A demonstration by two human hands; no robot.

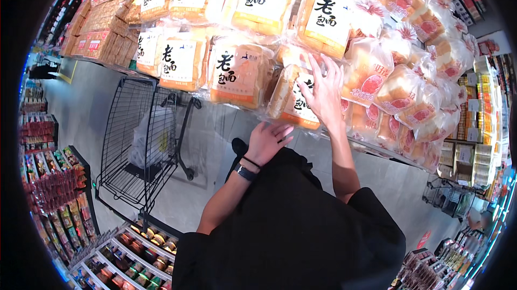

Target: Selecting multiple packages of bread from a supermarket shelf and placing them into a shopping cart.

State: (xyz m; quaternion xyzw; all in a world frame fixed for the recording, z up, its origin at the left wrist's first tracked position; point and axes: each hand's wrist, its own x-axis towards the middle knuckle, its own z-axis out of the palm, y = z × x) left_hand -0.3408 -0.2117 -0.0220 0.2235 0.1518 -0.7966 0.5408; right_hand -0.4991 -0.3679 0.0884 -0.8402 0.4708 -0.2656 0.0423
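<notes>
A plastic-wrapped loaf of bread (pixel 288 98) leans at the front edge of the display, its white and orange label bearing writing. My right hand (pixel 325 92) lies over its upper right side, thumb on the label and fingers spread toward the top. Just below the loaf's lower edge is my left hand (pixel 268 142), its fingers loosely bent and apart; whether they touch the wrapper is unclear. To the left stands another wrapped loaf (pixel 238 74) of the same kind. Bagged bread with red print (pixel 369 74) sits right of my right hand.
A black wire shopping cart (pixel 139 148) holding a white plastic bag (pixel 151 138) stands at left. Boxed brown goods (pixel 103 19) are stacked at the far left of the display. Behind me is a tiered shelf (pixel 125 253) of packaged food; another cart (pixel 448 197) is at right.
</notes>
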